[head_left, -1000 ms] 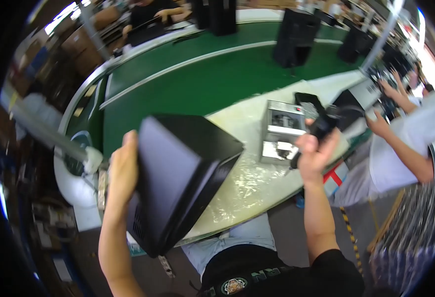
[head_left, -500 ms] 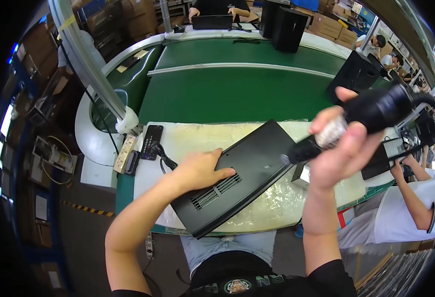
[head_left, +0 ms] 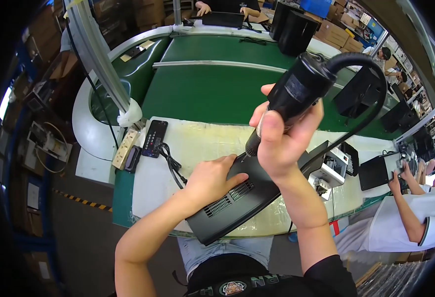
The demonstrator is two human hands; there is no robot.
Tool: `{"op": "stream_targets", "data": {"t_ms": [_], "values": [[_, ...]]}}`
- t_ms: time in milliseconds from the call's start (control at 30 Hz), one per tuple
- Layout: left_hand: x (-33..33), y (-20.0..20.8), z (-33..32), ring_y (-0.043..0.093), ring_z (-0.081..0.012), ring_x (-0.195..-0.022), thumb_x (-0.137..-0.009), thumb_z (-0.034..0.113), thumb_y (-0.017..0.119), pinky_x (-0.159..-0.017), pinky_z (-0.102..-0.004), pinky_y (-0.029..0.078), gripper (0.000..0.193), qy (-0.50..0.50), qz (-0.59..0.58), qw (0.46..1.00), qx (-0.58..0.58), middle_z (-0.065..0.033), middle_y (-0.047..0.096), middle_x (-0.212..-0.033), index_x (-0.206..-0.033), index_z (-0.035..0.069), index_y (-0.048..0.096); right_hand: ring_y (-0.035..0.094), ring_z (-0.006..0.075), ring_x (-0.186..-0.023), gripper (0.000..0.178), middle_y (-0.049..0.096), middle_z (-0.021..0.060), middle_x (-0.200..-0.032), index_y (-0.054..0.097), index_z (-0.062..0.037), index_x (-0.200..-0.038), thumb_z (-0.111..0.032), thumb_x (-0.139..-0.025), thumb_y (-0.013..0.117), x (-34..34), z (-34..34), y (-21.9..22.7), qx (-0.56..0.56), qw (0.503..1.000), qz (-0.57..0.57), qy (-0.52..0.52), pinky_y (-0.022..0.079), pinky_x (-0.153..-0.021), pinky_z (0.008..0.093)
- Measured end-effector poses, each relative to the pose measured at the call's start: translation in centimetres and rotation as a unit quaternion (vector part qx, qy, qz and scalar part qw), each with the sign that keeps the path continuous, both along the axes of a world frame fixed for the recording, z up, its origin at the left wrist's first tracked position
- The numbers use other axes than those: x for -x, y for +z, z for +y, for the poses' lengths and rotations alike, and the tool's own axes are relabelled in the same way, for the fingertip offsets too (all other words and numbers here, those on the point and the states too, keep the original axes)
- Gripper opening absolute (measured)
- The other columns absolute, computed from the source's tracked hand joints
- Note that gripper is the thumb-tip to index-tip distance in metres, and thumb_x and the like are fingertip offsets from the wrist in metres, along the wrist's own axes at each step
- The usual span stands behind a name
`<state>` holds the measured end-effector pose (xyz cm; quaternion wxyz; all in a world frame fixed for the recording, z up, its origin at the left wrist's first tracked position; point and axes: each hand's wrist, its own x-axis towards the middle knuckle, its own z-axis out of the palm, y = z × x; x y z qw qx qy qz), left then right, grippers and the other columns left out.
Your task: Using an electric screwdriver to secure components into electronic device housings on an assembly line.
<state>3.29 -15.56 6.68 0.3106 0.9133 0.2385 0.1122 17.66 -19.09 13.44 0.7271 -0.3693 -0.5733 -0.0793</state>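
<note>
A flat black casing (head_left: 257, 173) with two slotted vent grilles lies at a slant on the pale mat in front of me. My left hand (head_left: 212, 180) rests on its left part, thumb spread beside the vents and fingers toward the far edge. My right hand (head_left: 289, 136) is closed around a black electric screwdriver (head_left: 301, 86), held tilted with its bit pointing down. The bit's tip is at the casing's far edge, just beyond my left fingertips; whether it sits on a screw is too small to tell. A thick black cord loops from the tool's top down past my right wrist.
Left on the mat (head_left: 178, 128) are a black remote control (head_left: 154, 138), a coiled black cable (head_left: 172, 163) and a beige power strip (head_left: 125, 148). A white box-shaped device (head_left: 333, 168) stands right. Beyond runs a green belt (head_left: 217, 91). A co-worker (head_left: 405, 218) works at right.
The screwdriver has swung left and turned upright, its bit now down at the casing's far edge. The white device has come into view. My left hand stays on the casing.
</note>
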Motion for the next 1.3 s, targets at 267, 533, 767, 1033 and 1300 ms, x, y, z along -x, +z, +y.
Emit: {"op": "stream_targets", "data": {"t_ms": [267, 533, 767, 1033, 1300], "values": [[0.6, -1.0, -0.1, 0.065, -0.0399, -0.08, -0.083, 0.039, 0.066, -0.07, -0.0471, 0.053, 0.045, 0.025, -0.054, 0.998, -0.035, -0.0216, 0.066, -0.085, -0.101, -0.001, 0.057, 0.055, 0.0139, -0.063, 0.054, 0.056, 0.0203, -0.109, 0.029, -0.0022, -0.121, -0.039, -0.093, 0.057, 1.4, 0.5, -1.0, 0.02, 0.995, 0.06, 0.079, 0.047, -0.054, 0.0263], [0.7, -1.0, -0.9, 0.064, -0.0397, -0.078, -0.085, 0.039, 0.063, -0.071, -0.0463, 0.052, 0.046, 0.019, -0.033, 0.998, -0.04, -0.0223, 0.065, -0.087, -0.098, -0.004, 0.055, 0.053, 0.0103, -0.063, 0.055, 0.057, 0.0147, -0.108, 0.037, 0.003, -0.123, -0.041, -0.095, 0.053, 0.7, 0.2, -1.0, 0.024, 0.998, 0.038, 0.046, 0.042, -0.053, 0.0222], [0.8, -0.1, -2.1, 0.065, -0.0353, -0.086, -0.085, 0.037, 0.063, -0.078, -0.0424, 0.052, 0.047, 0.008, 0.01, 0.994, -0.11, -0.0198, 0.065, -0.097, -0.112, -0.001, 0.057, 0.054, 0.0115, -0.063, 0.053, 0.057, 0.0175, -0.114, 0.031, 0.0007, -0.134, -0.03, -0.096, 0.053, 1.0, -0.6, 0.1, 0.028, 0.996, 0.04, 0.07, 0.045, -0.055, 0.0234], [8.8, -2.3, -4.6, 0.053, -0.0214, -0.097, -0.08, 0.002, 0.064, -0.088, -0.0333, 0.042, 0.031, 0.322, -0.277, 0.893, -0.147, -0.0094, 0.054, -0.102, -0.109, 0.0, 0.055, 0.057, 0.0183, -0.06, 0.059, 0.055, 0.0282, -0.11, 0.024, 0.0051, -0.132, -0.03, -0.094, 0.051, -7.7, -16.5, 2.0, -0.087, 0.94, 0.003, -0.329, 0.049, -0.057, 0.0292], [6.6, -5.6, -5.4, 0.053, -0.0205, -0.103, -0.086, 0.01, 0.059, -0.094, -0.0322, 0.041, 0.041, 0.282, -0.391, 0.811, 0.33, -0.0136, 0.053, -0.116, -0.122, -0.004, 0.047, 0.056, 0.0157, -0.061, 0.05, 0.053, 0.0193, -0.11, 0.023, 0.0021, -0.127, -0.019, -0.092, 0.053, -14.9, -22.8, -9.3, -0.009, 0.909, 0.038, -0.416, 0.05, -0.057, 0.028]]}}
